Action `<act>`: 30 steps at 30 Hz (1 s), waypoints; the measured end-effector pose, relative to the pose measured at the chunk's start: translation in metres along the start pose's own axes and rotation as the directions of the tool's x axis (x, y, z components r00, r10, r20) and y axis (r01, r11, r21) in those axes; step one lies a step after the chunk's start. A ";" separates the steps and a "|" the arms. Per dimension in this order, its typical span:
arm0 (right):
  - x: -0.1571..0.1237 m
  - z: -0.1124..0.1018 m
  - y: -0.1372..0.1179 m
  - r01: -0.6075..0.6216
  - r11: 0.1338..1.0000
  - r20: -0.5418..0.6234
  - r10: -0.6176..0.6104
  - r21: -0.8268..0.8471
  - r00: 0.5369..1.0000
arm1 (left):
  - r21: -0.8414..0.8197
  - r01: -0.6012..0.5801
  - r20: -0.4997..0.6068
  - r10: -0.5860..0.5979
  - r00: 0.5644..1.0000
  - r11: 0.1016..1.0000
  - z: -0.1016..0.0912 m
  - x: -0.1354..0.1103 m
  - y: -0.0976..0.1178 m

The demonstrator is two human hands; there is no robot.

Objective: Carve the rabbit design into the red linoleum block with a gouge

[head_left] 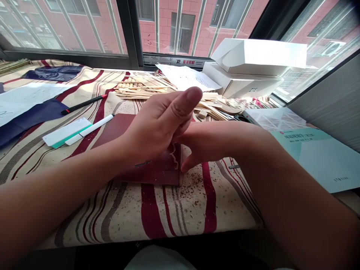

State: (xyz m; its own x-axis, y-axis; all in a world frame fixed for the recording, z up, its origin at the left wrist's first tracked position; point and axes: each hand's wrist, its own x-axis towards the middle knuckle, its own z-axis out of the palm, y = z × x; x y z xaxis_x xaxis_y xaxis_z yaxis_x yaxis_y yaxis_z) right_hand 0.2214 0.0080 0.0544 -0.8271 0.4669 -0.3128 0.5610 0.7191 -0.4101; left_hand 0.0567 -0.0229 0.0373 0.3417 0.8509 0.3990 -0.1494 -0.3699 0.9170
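Observation:
A dark red board [157, 174] lies on the striped tablecloth. Over its upper right part is my left hand [160, 123], closed, its thumb raised and its fingers curled out of sight. What it holds, if anything, is hidden. Close against it, my right hand [194, 144] bends down over the board's right edge. The right thumb touches that edge, while the other fingers are hidden behind the left hand. A pale, wavy-edged line shows on the board below the hands. Brown crumbs [194, 182] are scattered on the cloth beside the right thumb.
Thin wooden strips [143, 88], a paper sheet [188, 77] and a white box [247, 82] lie by the window. On the left are a black pen [84, 105], a white pen [90, 129] and a white-and-green case [67, 133]. A pale green book [317, 150] lies right.

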 end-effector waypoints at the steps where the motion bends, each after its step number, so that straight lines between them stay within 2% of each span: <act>1: 0.001 0.001 -0.003 -0.018 1.000 0.007 0.018 -0.017 1.000 | -0.045 0.045 0.043 -0.043 0.998 0.998 -0.005 0.003 -0.001; 3: 0.003 0.003 -0.007 -0.040 0.996 0.016 0.042 -0.081 0.999 | -0.174 0.148 0.083 -0.135 0.987 0.974 -0.017 0.010 -0.005; 6: 0.005 0.006 -0.010 -0.061 0.988 0.003 0.062 -0.140 0.998 | -0.262 0.163 0.046 -0.156 0.987 0.951 -0.027 0.015 -0.007; 9: 0.005 0.010 -0.008 -0.028 0.998 0.011 0.029 -0.052 1.000 | -0.163 0.147 0.137 -0.125 0.983 0.976 -0.019 0.012 -0.002; 11: 0.004 0.013 -0.007 0.004 1.000 0.005 -0.004 0.006 1.000 | -0.059 0.068 0.244 -0.052 0.968 0.996 -0.009 0.006 0.003; 12: 0.004 0.015 -0.006 0.012 1.000 -0.006 -0.012 0.014 1.000 | -0.040 0.046 0.300 -0.032 0.953 0.998 -0.006 0.004 0.005; 14: 0.004 0.018 -0.007 0.004 1.000 -0.033 -0.005 -0.008 0.999 | -0.072 0.027 0.319 -0.002 0.948 0.997 -0.004 0.000 0.006; 18: 0.005 0.020 -0.010 0.009 0.999 -0.025 -0.010 -0.046 1.000 | -0.110 -0.032 0.212 0.055 0.976 0.993 -0.010 -0.005 0.004; 20: 0.005 0.020 -0.011 0.034 0.999 -0.027 -0.035 -0.031 0.999 | -0.095 -0.044 0.199 0.062 0.978 0.994 -0.011 -0.005 0.003; 23: 0.004 0.018 -0.013 -0.014 0.999 -0.007 0.014 -0.043 1.000 | -0.090 -0.027 0.191 0.043 0.981 0.996 -0.007 -0.004 0.002; 27: 0.007 0.019 -0.015 -0.042 0.998 0.001 0.042 -0.053 0.999 | 0.031 -0.064 -0.052 0.066 0.996 0.997 0.002 -0.001 -0.002; 30: 0.009 0.022 -0.015 -0.048 0.993 -0.053 0.042 -0.106 0.998 | 0.054 -0.097 -0.264 0.107 0.958 0.994 0.004 -0.001 -0.007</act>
State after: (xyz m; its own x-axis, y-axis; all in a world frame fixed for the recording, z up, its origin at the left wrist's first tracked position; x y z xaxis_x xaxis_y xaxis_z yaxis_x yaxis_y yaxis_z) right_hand 0.2062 -0.0102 0.0386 -0.8033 0.5235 -0.2839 0.5931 0.7466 -0.3014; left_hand 0.0612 -0.0225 0.0304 0.0660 0.8744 0.4808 -0.1319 -0.4699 0.8728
